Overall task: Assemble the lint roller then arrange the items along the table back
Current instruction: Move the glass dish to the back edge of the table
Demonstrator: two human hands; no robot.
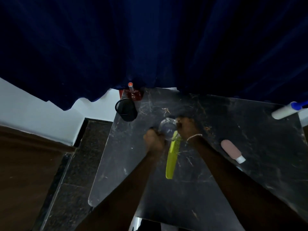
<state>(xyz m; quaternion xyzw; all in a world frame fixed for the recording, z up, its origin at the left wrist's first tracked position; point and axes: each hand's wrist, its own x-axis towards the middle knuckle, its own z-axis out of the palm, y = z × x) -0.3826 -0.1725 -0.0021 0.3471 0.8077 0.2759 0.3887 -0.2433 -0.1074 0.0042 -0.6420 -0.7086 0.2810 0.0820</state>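
A dark curtain (pixel 150 39) hangs over the back edge of the black marble table (pixel 216 180). The lint roller (pixel 283 111) lies at the back right corner, a mesh cup (pixel 126 110) and perfume bottle (pixel 134 94) at the back left. Mid-table, both hands grip a clear glass (pixel 167 130), left hand (pixel 154 140) and right hand (pixel 186 126) on opposite sides. A green comb (pixel 172 158) lies just before it, a pink tube (pixel 232 150) toward the right edge.

The only marking stands on the front of the red bottle (pixel 134 95) at the back left of the table (pixel 216 164): a small pale emblem or a few letters, too blurred and small to make out; nothing else carries any lettering
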